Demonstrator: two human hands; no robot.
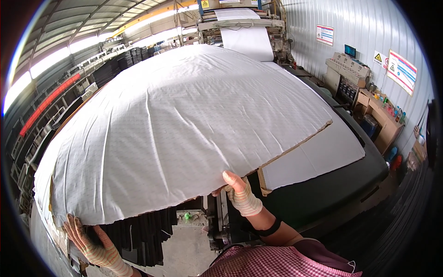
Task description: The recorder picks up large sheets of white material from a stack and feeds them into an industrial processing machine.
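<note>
A large white sheet (pixel 152 134) with long creases and a ragged brown edge spreads in front of me. My right hand (pixel 244 198), in a striped glove with bare fingertips, grips its near edge, thumb on top and fingers mostly hidden beneath. At the sheet's near left corner is my left hand (pixel 94 249), similarly gloved, its fingers stretched and apart against the edge. A second white sheet (pixel 314 154), also brown along its edge, lies partly under the first on a dark green surface (pixel 295 198). Black layered material (pixel 143 237) hangs below the large sheet between my hands.
Ahead, a machine (pixel 240 21) has a white web (pixel 247 42) running down from it. A control console (pixel 348 69) and a wooden desk (pixel 378 117) with bottles stand along the right wall. Black stacks (pixel 131 58) and a red beam (pixel 50 104) are on the left.
</note>
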